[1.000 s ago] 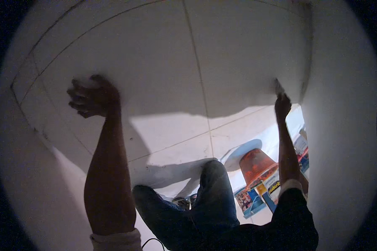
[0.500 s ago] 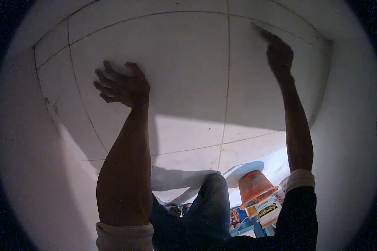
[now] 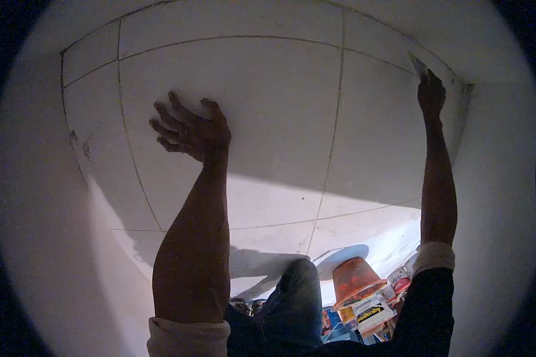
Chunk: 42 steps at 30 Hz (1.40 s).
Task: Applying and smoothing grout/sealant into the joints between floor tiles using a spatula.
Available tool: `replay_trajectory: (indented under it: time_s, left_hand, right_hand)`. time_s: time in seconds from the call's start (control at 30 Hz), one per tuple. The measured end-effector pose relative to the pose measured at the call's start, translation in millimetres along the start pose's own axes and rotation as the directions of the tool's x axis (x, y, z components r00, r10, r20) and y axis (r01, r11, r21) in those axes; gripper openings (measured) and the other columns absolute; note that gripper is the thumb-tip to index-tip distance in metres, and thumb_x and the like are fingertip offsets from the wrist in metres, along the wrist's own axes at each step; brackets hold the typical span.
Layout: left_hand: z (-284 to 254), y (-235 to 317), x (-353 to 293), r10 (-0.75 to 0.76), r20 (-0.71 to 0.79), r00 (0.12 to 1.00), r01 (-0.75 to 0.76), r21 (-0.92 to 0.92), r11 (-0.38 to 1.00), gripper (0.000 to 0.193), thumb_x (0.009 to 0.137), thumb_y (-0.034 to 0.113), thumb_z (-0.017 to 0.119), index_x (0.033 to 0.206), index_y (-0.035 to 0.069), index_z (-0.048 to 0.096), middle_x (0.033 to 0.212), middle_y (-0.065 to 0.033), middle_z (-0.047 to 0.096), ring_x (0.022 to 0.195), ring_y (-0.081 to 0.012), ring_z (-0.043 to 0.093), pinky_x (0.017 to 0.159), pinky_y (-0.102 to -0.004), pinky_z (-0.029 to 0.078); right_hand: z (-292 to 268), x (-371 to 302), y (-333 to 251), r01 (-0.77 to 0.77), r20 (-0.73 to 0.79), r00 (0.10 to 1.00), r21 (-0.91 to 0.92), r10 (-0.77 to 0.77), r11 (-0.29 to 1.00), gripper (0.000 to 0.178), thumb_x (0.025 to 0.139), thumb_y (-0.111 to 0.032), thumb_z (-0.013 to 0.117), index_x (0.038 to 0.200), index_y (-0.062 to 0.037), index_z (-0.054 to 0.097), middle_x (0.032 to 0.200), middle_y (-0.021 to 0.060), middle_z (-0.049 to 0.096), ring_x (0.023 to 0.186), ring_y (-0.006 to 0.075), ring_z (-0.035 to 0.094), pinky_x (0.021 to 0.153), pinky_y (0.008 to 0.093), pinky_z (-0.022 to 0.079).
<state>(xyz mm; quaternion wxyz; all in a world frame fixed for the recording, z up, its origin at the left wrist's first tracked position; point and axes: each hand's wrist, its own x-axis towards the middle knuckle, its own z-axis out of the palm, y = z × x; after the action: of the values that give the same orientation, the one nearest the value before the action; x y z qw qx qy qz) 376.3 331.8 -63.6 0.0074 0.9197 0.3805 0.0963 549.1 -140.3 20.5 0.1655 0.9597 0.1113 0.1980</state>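
Observation:
My left hand [image 3: 193,131] is spread with its fingers apart, resting on a large pale floor tile [image 3: 268,101]. Far to the right, my right hand [image 3: 432,96] is closed around what looks like a putty knife [image 3: 418,64]. The handle is hidden in my fist, and the thin, tapered blade points away and a little to the left. Its tip lies close to the dark joint [image 3: 378,59] between the tiles, near the far right corner. Dim light hides whether the tip touches the joint.
An orange bucket [image 3: 356,279], tilted and stained, stands near my right forearm. Several printed packets [image 3: 374,315] lie in front of it. My bent knee [image 3: 298,285] is at the lower middle. Pale walls [image 3: 497,196] close in on the sides, and a bright light patch crosses the near tiles.
My right hand has moved to the right with the putty knife, along the far joint. The left hand stays spread on its tile; the view has shifted slightly.

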Motion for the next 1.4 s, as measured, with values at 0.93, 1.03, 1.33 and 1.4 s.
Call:
replay_trajectory:
  time_s: [0.93, 1.03, 1.33, 1.4]
  left_hand:
    - [-18.7, 6.9, 11.0, -0.039, 0.101, 0.994, 0.038, 0.014, 0.999, 0.075, 0.088, 0.048, 0.057, 0.153, 0.018, 0.033, 0.162, -0.0152, 0.022, 0.149, -0.0445, 0.013, 0.115, -0.0655, 0.016]
    - [-16.8, 5.9, 8.0, -0.024, 0.026, 0.999, 0.026, -0.067, 0.997, 0.068, 0.090, 0.044, 0.057, 0.150, 0.017, 0.040, 0.159, -0.0159, 0.031, 0.146, -0.0463, 0.023, 0.111, -0.0677, 0.019]
    - [-22.0, 8.4, 14.3, -0.047, 0.063, 0.997, 0.051, -0.062, 0.997, 0.069, 0.090, 0.044, 0.057, 0.151, 0.017, 0.038, 0.160, -0.0165, 0.028, 0.147, -0.0464, 0.020, 0.112, -0.0668, 0.018]
    - [-23.5, 7.8, 14.6, -0.078, 0.228, 0.971, 0.078, 0.008, 0.997, 0.077, 0.089, 0.049, 0.056, 0.155, 0.018, 0.029, 0.164, -0.0153, 0.016, 0.151, -0.0442, 0.006, 0.116, -0.0651, 0.014]
  right_hand:
    - [-113.6, 15.7, -172.8, -0.027, 0.507, 0.785, 0.600, -0.355, 0.799, 0.033, 0.090, -0.003, 0.053, 0.116, -0.0150, 0.070, 0.116, 0.0087, 0.071, 0.104, 0.0268, 0.069, 0.088, 0.0384, 0.057]
    - [-72.4, 91.2, -196.7, 0.265, 0.164, 0.905, 0.505, -0.393, 0.821, 0.032, 0.091, -0.006, 0.053, 0.117, -0.0149, 0.069, 0.107, 0.0094, 0.072, 0.093, 0.0295, 0.069, 0.081, 0.0400, 0.056]
    - [-122.9, 30.1, -242.6, 0.237, 0.501, 0.611, 0.623, -0.613, 0.746, 0.042, 0.084, 0.000, 0.051, 0.117, -0.0195, 0.069, 0.115, 0.0033, 0.072, 0.101, 0.0228, 0.070, 0.084, 0.0389, 0.057]
    - [-126.2, 32.2, -241.5, 0.059, 0.508, 0.683, 0.678, -0.525, 0.732, 0.044, 0.082, -0.002, 0.054, 0.117, -0.0228, 0.071, 0.113, 0.0099, 0.072, 0.101, 0.0283, 0.070, 0.087, 0.0432, 0.057]
